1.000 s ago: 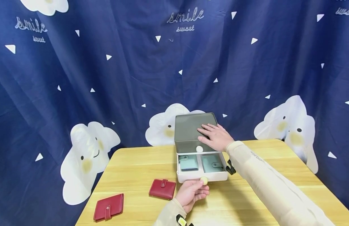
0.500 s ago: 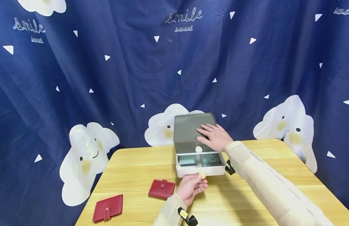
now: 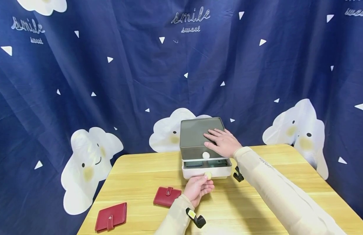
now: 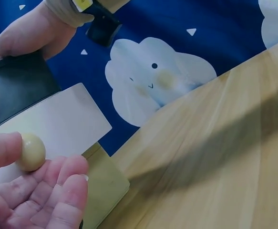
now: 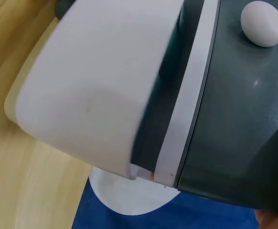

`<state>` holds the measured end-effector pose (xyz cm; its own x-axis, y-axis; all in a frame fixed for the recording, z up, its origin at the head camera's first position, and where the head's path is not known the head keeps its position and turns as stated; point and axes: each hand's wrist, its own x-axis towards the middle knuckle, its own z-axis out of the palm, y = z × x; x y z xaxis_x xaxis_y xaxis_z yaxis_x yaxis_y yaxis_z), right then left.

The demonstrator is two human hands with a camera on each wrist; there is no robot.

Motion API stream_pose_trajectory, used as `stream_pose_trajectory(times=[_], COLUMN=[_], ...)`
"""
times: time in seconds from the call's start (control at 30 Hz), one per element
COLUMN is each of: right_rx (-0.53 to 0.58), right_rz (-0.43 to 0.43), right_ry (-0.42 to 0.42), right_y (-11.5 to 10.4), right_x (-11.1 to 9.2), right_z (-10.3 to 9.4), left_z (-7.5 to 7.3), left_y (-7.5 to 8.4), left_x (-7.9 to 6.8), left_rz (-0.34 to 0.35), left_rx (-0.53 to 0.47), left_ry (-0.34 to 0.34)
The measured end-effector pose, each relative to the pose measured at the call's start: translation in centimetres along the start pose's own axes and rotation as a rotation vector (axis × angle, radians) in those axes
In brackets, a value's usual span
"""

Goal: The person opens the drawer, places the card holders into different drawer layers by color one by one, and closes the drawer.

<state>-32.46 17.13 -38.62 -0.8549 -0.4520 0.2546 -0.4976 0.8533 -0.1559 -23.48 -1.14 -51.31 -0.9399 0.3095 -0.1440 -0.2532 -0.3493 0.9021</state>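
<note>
Left fingers (image 4: 73,192) pinch a yellow knob (image 4: 32,152); curtain (image 3: 146,78) reads "smile sweet".

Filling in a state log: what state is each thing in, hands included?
Drawer, partly open
Grey lid, closed
Left red wallet, closed, flat on the table
Right red wallet, closed, flat on the table
Left teal wallet, inside drawer, partly hidden; fastening unclear
Right teal wallet, likewise
Left hand, pinching the drawer's yellow knob
Right hand, resting on the lid, fingers extended
</note>
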Motion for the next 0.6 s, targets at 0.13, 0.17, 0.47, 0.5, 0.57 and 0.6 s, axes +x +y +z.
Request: stream_pose_trajectory(times=[0.13, 0.17, 0.47, 0.5, 0.57, 0.6], right_rx=[-0.002, -0.002, -0.006, -0.005, -0.006, -0.007], right_rz=[-0.004, -0.004, -0.004, -0.006, -0.004, -0.004], right_ry=[0.002, 0.002, 0.011, 0.01, 0.006, 0.006], right_y=[0.0, 0.0, 0.2, 0.2, 0.2, 0.2], right_x=[0.0, 0.0, 0.1, 0.1, 0.2, 0.2], right_z=[-0.1, -0.1, 0.0, 0.1, 0.1, 0.1], left_z=[0.1, 0.1, 0.5, 0.5, 0.6, 0.6], left_y=[0.2, 0.2, 0.9, 0.9, 1.1, 1.2], left_x=[0.5, 0.6, 1.4, 1.5, 1.7, 1.8], left_rz=[0.008, 0.008, 0.01, 0.011, 0.013, 0.013], left_rx=[0.005, 0.008, 0.039, 0.046, 0.06, 0.061], left_ry=[0.011, 0.013, 0.071, 0.08, 0.1, 0.109])
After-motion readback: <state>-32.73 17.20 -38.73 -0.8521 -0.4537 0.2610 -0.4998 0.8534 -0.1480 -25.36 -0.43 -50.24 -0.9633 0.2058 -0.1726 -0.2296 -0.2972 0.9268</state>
